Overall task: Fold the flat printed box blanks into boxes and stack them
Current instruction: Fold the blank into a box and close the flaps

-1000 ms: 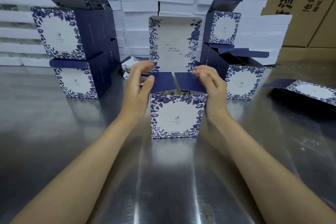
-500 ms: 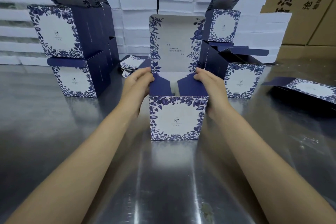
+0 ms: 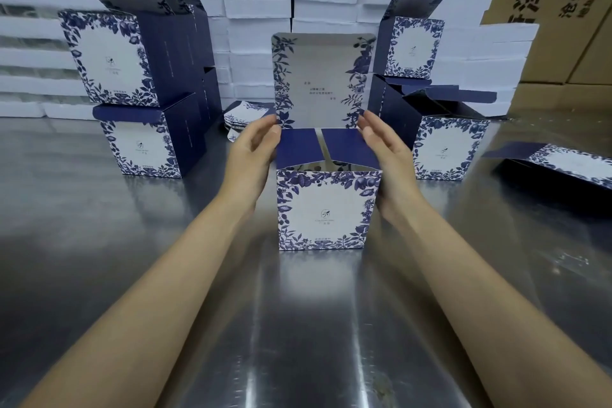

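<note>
Left hand [image 3: 255,149] lies with straight fingers against the left side of the box [image 3: 328,209], and the right hand [image 3: 385,156] mirrors it on the right side; neither grips anything; the fingers only press beside the two navy side flaps [image 3: 298,147], which are folded inward over the opening; the lid [image 3: 321,79] stands upright behind them. The box stands in the middle of the table [image 3: 132,258]; folded boxes [image 3: 109,56] are stacked at the left, flat blanks [image 3: 245,116] lie just behind the left hand. The step, I judge, is closing the top; next the lid must be bent forward and its edge tucked in, with the flaps kept down.
</note>
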Motion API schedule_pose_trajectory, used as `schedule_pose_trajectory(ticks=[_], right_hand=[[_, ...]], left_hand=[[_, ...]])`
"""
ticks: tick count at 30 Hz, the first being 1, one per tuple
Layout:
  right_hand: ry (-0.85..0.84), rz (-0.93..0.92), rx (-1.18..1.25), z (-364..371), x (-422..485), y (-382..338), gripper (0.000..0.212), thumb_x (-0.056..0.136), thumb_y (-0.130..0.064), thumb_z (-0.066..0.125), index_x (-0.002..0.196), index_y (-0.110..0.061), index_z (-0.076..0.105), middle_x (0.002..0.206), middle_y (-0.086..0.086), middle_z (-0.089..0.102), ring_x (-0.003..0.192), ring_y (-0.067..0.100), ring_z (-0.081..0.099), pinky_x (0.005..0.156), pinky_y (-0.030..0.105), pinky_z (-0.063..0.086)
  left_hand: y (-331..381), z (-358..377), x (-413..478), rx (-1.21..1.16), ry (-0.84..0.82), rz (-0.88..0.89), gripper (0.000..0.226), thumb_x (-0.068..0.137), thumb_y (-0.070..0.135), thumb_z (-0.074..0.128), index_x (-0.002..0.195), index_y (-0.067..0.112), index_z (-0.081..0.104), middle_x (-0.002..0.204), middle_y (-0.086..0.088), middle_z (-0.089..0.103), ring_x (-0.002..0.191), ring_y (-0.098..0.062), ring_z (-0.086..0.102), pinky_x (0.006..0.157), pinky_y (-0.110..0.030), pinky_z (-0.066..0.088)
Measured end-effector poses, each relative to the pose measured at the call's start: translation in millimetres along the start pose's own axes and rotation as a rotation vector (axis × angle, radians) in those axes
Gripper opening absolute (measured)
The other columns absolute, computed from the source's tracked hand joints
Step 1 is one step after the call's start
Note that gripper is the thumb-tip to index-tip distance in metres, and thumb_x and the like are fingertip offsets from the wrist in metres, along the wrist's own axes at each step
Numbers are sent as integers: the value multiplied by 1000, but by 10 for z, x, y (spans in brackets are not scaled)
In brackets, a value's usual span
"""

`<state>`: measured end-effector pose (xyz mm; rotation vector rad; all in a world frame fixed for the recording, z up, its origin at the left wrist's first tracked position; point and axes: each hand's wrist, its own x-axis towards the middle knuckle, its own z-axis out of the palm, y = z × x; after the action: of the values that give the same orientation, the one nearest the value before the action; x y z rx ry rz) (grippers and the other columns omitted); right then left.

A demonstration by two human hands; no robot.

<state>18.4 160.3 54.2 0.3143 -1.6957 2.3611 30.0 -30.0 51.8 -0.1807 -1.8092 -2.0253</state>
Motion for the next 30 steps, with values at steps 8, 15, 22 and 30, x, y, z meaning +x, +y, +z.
schedule_pose_trajectory(ticks=[8,15,22,30], right_hand=[[-10,-174,-208,-98,66,30,43,87,14,47,105,-18,70,99,-5,71,84,-3,65,74,8,46],[-130,-146,-269,-218,99,57,39,90,-13,43,121,-5,66,124,3,66,120,11,58,103,25,42],[-306,-144,-443,-256,-2,-128,56,91,-40,43,137,-10,52,139,-3,55,127,-1,48,103,12,37],[-254,-366,-672,-222,-42,-4,34,88,-21,70,120,-25,64,140,-6,53,140,4,32,117,39,27]], left_hand=[[15,-35,-31,133,-72,207,27,101,2,44,116,15,61,116,1,64,108,-6,57,98,-20,42],[-113,-162,-33,118,-175,120,46,97,41,31,121,22,66,135,9,59,129,-3,49,112,-27,32],[-112,-185,-122,374,-265,181,64,98,51,29,150,14,33,155,7,33,140,6,27,111,-5,17],[-41,-63,-169,336,-227,352,42,99,41,36,124,18,61,147,1,46,142,-4,32,118,-27,22]])
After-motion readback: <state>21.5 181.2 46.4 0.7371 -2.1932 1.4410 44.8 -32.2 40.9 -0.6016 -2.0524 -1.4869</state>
